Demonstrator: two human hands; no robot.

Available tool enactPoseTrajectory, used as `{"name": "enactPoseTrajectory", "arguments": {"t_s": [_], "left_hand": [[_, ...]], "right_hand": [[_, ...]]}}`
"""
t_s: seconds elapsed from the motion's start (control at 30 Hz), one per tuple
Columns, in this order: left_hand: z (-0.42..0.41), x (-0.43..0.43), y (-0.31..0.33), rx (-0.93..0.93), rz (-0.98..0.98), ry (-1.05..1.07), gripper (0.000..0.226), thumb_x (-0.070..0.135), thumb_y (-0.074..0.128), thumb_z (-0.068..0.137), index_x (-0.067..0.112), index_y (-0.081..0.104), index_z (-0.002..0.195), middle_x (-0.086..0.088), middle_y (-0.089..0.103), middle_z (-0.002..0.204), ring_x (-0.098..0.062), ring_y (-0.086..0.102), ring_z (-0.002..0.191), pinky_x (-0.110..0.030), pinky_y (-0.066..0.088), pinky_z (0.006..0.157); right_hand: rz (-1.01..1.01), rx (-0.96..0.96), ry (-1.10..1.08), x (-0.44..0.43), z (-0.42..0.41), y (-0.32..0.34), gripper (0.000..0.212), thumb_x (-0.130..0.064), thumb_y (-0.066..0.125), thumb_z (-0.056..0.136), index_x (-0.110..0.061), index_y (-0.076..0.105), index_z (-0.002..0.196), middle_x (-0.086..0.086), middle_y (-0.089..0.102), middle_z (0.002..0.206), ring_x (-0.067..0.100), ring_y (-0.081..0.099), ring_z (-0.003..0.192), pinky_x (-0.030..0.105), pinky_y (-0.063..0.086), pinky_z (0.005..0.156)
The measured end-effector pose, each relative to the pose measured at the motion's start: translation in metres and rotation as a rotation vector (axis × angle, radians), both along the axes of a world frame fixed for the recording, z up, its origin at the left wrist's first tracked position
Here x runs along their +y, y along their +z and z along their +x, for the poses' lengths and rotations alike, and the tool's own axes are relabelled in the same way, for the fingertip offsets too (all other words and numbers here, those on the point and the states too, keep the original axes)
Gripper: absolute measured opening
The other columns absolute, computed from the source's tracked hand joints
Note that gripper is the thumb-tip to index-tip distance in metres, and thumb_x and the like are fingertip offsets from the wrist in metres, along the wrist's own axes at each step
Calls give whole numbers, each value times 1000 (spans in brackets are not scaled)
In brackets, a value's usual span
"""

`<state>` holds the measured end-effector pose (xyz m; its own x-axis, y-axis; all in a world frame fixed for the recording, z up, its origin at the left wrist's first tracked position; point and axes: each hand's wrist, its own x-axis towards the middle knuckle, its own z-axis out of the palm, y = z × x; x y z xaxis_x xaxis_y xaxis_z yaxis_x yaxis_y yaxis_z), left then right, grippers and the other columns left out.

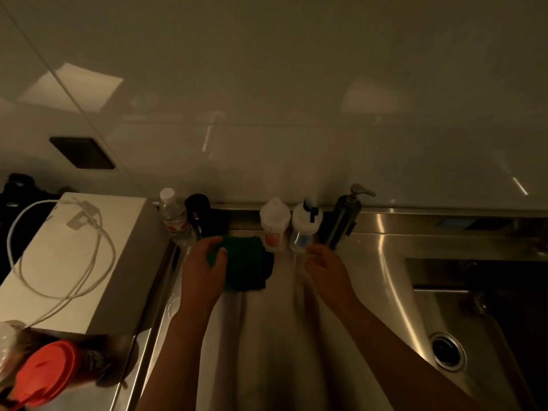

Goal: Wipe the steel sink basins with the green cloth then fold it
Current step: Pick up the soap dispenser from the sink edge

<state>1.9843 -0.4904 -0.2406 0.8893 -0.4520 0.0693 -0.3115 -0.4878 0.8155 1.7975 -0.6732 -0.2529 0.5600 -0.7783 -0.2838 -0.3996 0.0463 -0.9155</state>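
While the left hand [204,264] pressed on it, the cloth [244,264] lay as a dark green, folded, roughly rectangular pad on the steel counter [267,336], its near edge slightly uneven and a dark shadow along its right side. The thumb and fingers of that hand were curled over the cloth's left edge, clamping a brighter green fold between them. The right hand [324,269] was apart from the cloth, just in front of the bottles, with its fingers loosely spread and holding nothing; motion blur hid the fingertips. Behind the cloth, along the back ledge, stood a water bottle [175,216], a black container [198,213], a white bottle [274,225], a clear bottle [305,226] and a pump dispenser [345,219], all close to the cloth's far edge. To the left, a white box [89,262] with a coiled cable [59,247] on top bordered the counter, with a narrow gap beside the cloth. A red-lidded jar [41,372] sat at the near left. To the right, the basin [462,321] opened beyond a rounded rim, its drain [447,351] visible, well apart from the cloth. Between the forearms, the flat steel surface toward the viewer was bare, giving open room on the near side and right of the cloth.
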Motion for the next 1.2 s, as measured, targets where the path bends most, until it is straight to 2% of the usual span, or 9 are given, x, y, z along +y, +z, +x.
{"name": "enactPoseTrajectory", "arguments": {"t_s": [0.17, 0.33, 0.43, 0.53, 0.63, 0.7, 0.8, 1.03, 1.2], "left_hand": [[-40, -13, 13, 11, -15, -29, 23, 18, 64, 98, 19, 68, 121, 5, 65, 113, -5, 61, 98, -11, 41, 75], [-105, -37, 36, 18, -70, -79, 18, 19, 62, 99, 23, 66, 117, 9, 61, 108, -2, 59, 94, -27, 51, 83], [-146, -60, 57, -3, -100, -159, 9, 24, 61, 101, 28, 65, 108, 15, 63, 96, 1, 63, 84, -21, 49, 73], [-186, -87, 89, -61, -138, -233, 14, 14, 60, 102, 10, 68, 112, 8, 64, 93, 1, 65, 85, -18, 50, 71], [-234, -118, 136, -140, -189, -285, 21, 15, 62, 100, 9, 67, 119, -6, 65, 107, -25, 66, 99, -43, 55, 90], [-269, -140, 170, -214, -247, -340, 23, 13, 64, 98, 9, 67, 121, -7, 65, 113, -26, 64, 103, -50, 53, 94], [-327, -167, 218, -389, -307, -471, 26, 14, 64, 98, 8, 65, 123, -5, 61, 120, -22, 59, 111, -46, 50, 99], [-452, -211, 296, -686, -350, -664, 37, 35, 58, 95, 17, 62, 127, -1, 61, 127, -19, 54, 117, -11, 32, 99], [-529, -231, 343, -748, -397, -763, 45, 45, 53, 93, 19, 61, 129, -4, 57, 136, -22, 50, 124, -35, 46, 94]], "right_hand": [[-17, -71, -64, -11, -49, 13, 29, -18, 65, 95, -26, 63, 123, -10, 68, 110, 0, 65, 95, 9, 50, 67], [-45, -116, -113, -19, -116, 34, 35, -20, 66, 94, -28, 62, 128, -12, 66, 117, -2, 62, 104, 6, 48, 71], [-114, -156, -160, -34, -168, 59, 35, -18, 66, 95, -26, 62, 129, -8, 65, 123, 7, 61, 114, 20, 51, 87], [-215, -192, -179, -52, -231, 92, 38, -22, 66, 96, -34, 59, 131, -15, 61, 126, 5, 59, 117, 29, 51, 93], [-315, -227, -210, -70, -299, 132, 40, -30, 66, 96, -40, 55, 134, -21, 58, 126, 2, 57, 117, 21, 48, 87], [-375, -260, -230, -80, -342, 160, 43, -28, 66, 95, -40, 54, 135, -14, 58, 130, 10, 57, 121, 34, 51, 95], [-413, -331, -272, -89, -404, 206, 49, -40, 67, 90, -45, 53, 136, -11, 58, 134, 16, 62, 118, 50, 54, 98], [-631, -327, -326, -84, -543, 297, 60, -68, 58, 83, -60, 40, 140, -20, 47, 144, 8, 48, 132, 41, 49, 102], [-780, -300, -405, -72, -625, 360, 63, -66, 55, 84, -51, 41, 144, -19, 43, 149, 3, 43, 136, 45, 46, 108]]}}
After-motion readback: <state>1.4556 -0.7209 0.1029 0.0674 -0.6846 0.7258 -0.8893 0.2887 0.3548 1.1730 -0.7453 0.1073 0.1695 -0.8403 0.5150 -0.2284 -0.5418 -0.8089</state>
